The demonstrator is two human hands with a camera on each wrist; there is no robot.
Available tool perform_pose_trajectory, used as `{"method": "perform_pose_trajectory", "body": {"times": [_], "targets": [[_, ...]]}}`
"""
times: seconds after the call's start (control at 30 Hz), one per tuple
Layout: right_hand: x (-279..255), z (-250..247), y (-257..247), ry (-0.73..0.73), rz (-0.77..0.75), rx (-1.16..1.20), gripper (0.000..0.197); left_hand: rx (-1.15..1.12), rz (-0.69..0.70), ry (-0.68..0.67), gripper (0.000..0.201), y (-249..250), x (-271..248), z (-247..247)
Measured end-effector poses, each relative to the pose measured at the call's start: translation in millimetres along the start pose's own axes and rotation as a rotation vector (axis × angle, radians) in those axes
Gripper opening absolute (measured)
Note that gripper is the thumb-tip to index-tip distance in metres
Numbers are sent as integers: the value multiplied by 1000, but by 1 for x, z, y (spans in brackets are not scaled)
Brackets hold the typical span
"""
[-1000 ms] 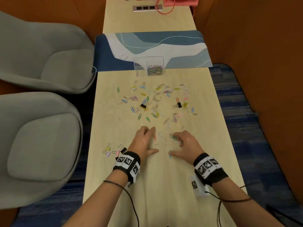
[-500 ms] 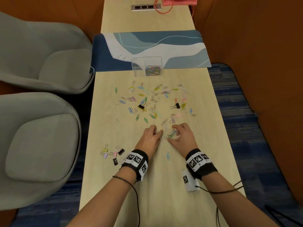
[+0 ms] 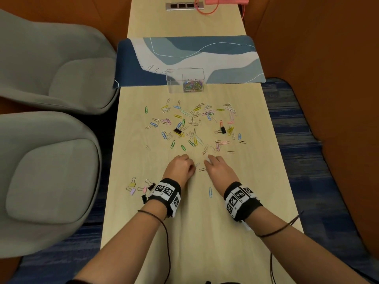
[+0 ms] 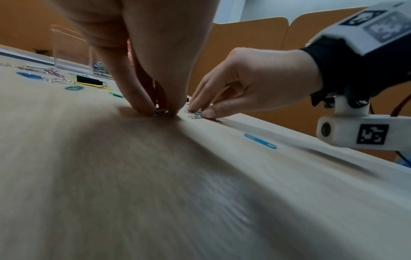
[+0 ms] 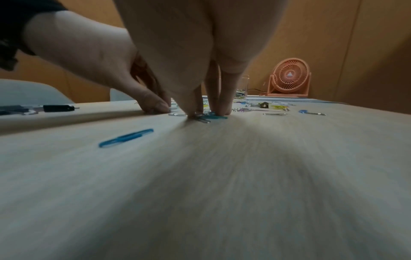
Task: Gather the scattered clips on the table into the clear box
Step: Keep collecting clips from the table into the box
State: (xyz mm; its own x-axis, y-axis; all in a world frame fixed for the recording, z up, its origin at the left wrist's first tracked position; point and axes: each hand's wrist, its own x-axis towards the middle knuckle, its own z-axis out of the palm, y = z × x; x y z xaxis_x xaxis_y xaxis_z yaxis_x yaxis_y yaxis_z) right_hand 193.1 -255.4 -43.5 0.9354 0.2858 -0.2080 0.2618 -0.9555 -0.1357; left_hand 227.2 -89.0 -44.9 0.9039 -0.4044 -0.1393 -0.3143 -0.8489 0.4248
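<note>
Several coloured paper clips and two black binder clips lie scattered on the pale wooden table. The clear box stands beyond them at the mat's edge, with clips piled in its right compartment. My left hand and right hand sit close together at the near edge of the scatter. In the left wrist view, the left hand pinches silver clips against the table. Under the right hand, thumb and fingertips pinch teal and blue clips. One blue clip lies alone beside my right wrist.
Several small binder clips sit near the table's left edge by my left wrist. A blue patterned mat lies behind the box. An orange fan stands at the far end. Two grey chairs line the left side.
Both hands have slid forward and drawn together, raking the nearest clips into a small bunch between them. The blue clip now lies behind them.
</note>
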Motion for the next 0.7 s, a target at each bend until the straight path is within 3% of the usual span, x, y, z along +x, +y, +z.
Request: {"method": "perform_pose_trajectory", "body": {"times": [0.13, 0.33, 0.5, 0.57, 0.7], "targets": [[5, -20, -4, -90, -25, -37, 29, 14, -36, -31, 22, 2, 6, -7], [26, -41, -11, -201, -76, -203, 29, -1, -75, -65, 18, -1, 14, -12], [52, -57, -6, -265, -56, -205, 24, -267, -162, 28, 9, -16, 23, -19], [62, -60, 3, -221, 34, -86, 20, -462, -217, 113, 3, -25, 27, -28], [73, -60, 39, -64, 354, 509, 5, -667, -279, 245, 7, -40, 45, -68]]}}
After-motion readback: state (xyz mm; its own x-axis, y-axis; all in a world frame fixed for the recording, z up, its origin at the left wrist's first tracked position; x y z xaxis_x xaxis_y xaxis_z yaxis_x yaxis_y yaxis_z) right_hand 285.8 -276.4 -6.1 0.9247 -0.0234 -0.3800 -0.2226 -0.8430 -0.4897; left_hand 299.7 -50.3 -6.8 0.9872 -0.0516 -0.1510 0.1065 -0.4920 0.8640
